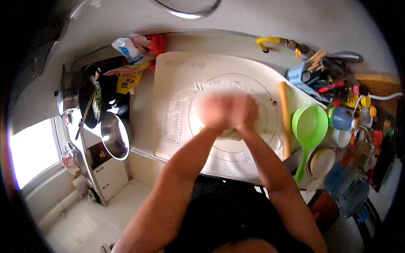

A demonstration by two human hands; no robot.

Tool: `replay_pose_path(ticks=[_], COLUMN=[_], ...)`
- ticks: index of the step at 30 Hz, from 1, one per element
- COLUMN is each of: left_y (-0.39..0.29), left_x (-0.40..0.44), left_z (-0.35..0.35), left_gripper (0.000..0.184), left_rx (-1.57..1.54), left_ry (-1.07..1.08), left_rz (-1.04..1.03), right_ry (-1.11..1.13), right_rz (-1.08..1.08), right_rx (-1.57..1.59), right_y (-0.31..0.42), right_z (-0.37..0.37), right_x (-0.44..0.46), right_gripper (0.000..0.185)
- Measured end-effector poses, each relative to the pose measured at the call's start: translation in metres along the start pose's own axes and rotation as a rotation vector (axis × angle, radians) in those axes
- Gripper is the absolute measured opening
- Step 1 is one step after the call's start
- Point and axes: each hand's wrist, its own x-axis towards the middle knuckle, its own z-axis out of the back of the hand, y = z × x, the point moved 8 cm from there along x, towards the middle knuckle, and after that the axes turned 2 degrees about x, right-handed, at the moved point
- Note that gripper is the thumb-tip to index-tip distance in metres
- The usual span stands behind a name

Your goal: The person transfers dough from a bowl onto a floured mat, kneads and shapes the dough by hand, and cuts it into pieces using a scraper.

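My left hand (211, 111) and my right hand (244, 111) are together over the middle of a white printed kneading mat (168, 76). Both are badly blurred, so their fingers cannot be made out. A pale lump, apparently dough (230, 134), shows just below my wrists; the hands hide most of it. Loose white flour (202, 87) is scattered on the mat beyond my hands. A wooden rolling pin (284, 120) lies along the mat's right side, apart from my right hand.
A green ladle-shaped scoop (309, 124) lies right of the rolling pin. Bottles (341, 118) and a blue basket (298, 76) crowd the right side. At left are a steel bowl (115, 135), a dark pan (86, 114) and a yellow packet (128, 82).
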Motion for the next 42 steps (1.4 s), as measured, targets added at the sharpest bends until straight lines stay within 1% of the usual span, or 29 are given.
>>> replay_pose_path(ticks=[1, 2, 4, 5, 6, 8, 9, 11, 12, 13, 14, 16, 18, 20, 21, 22, 24, 25, 26, 28, 29, 30, 32, 33, 34, 38, 40, 41, 42], left_y=[0.008, 0.009, 0.004, 0.000, 0.002, 0.010, 0.011, 0.033, 0.017, 0.002, -0.008, -0.019, -0.023, -0.033, -0.036, -0.037, -0.032, -0.028, -0.024, -0.018, -0.015, -0.012, -0.008, -0.005, -0.004, -0.003, 0.003, 0.006, 0.010], left_x=[0.009, 0.028, 0.048, 0.052, 0.052, 0.044, 0.044, 0.016, 0.009, 0.000, -0.020, -0.047, -0.094, -0.108, -0.106, -0.096, -0.080, -0.068, -0.058, -0.032, -0.018, -0.005, 0.018, 0.028, 0.037, 0.059, 0.055, 0.053, 0.049], left_z=[-0.017, -0.019, -0.006, -0.001, -0.006, -0.022, -0.016, -0.035, -0.009, 0.019, 0.028, 0.059, 0.065, 0.079, 0.080, 0.071, 0.053, 0.046, 0.040, 0.033, 0.030, 0.025, 0.012, 0.005, -0.001, -0.009, -0.011, -0.012, -0.013], left_gripper=[0.027, 0.027, 0.027, 0.027, 0.031, 0.033, 0.033, 0.035, 0.033, 0.033, 0.033, 0.034, 0.028, 0.027, 0.029, 0.029, 0.030, 0.031, 0.031, 0.030, 0.030, 0.030, 0.028, 0.028, 0.028, 0.027, 0.026, 0.026, 0.027], left_rx=[-0.030, -0.118, -0.091, -0.114, -0.095, -0.013, -0.016, -0.339, -0.226, -0.113, 0.062, -0.146, -0.131, -0.189, -0.133, -0.131, -0.098, -0.171, -0.151, -0.132, -0.124, -0.115, -0.100, -0.097, -0.096, -0.115, -0.119, -0.119, -0.130], left_ry=[0.132, 0.269, 0.141, 0.203, 0.240, 0.266, 0.247, 0.627, 0.656, 0.670, 0.768, 0.456, -0.003, 0.027, -0.023, -0.021, 0.039, 0.150, 0.149, 0.085, 0.063, 0.061, 0.072, 0.083, 0.090, 0.119, 0.152, 0.164, 0.194], left_rz=[0.044, 0.089, 0.043, 0.070, 0.057, 0.076, 0.068, 0.332, 0.202, 0.070, 0.018, 0.009, -0.150, -0.140, -0.109, -0.107, -0.063, -0.012, -0.004, -0.008, -0.010, -0.017, -0.027, -0.028, -0.033, -0.021, 0.024, 0.059, 0.103], right_ry=[0.012, 0.019, 0.067, -0.077, 0.053, 0.023, 0.005, 0.443, 0.438, 0.445, 0.453, 0.274, 0.142, 0.018, 0.011, 0.014, 0.116, 0.039, 0.050, 0.149, 0.086, 0.085, 0.134, 0.104, 0.095, 0.041, 0.024, 0.087, 0.149], right_rz=[-0.049, -0.092, -0.064, 0.009, -0.074, 0.033, 0.043, -0.422, -0.412, -0.466, -0.528, -0.055, 0.021, 0.149, 0.117, 0.117, 0.029, 0.030, 0.030, -0.095, -0.148, -0.151, -0.268, -0.317, -0.328, -0.257, -0.213, -0.202, -0.188], right_rx=[-0.045, -0.090, -0.075, -0.080, -0.134, -0.198, -0.203, 0.107, 0.110, 0.160, 0.208, 0.130, 0.121, 0.086, 0.046, 0.048, 0.091, 0.102, 0.112, -0.090, -0.112, -0.109, -0.126, 0.061, 0.057, 0.098, 0.121, 0.085, 0.050], right_y=[-0.006, -0.011, -0.018, -0.020, -0.013, -0.023, -0.015, -0.028, -0.013, 0.003, 0.012, 0.034, 0.021, 0.052, 0.051, 0.044, 0.024, 0.023, 0.021, 0.020, 0.019, 0.014, -0.006, 0.000, -0.010, -0.073, -0.061, -0.060, -0.044], right_z=[-0.006, -0.010, -0.019, -0.021, -0.016, -0.041, -0.030, -0.047, -0.031, -0.010, 0.007, 0.028, 0.027, 0.055, 0.056, 0.052, 0.033, 0.030, 0.024, 0.021, 0.021, 0.014, -0.003, 0.003, -0.004, -0.073, -0.066, -0.062, -0.043], right_x=[0.007, 0.016, 0.026, 0.023, 0.032, 0.022, 0.023, -0.007, -0.012, -0.027, -0.047, -0.069, -0.120, -0.124, -0.122, -0.111, -0.094, -0.084, -0.076, -0.044, -0.029, -0.019, -0.006, 0.007, 0.008, 0.007, 0.006, 0.009, 0.021], right_gripper=[0.016, 0.016, 0.014, 0.011, 0.011, 0.012, 0.012, 0.013, 0.013, 0.015, 0.017, 0.025, 0.039, 0.032, 0.031, 0.031, 0.029, 0.026, 0.026, 0.023, 0.020, 0.020, 0.020, 0.023, 0.023, 0.024, 0.025, 0.024, 0.023])
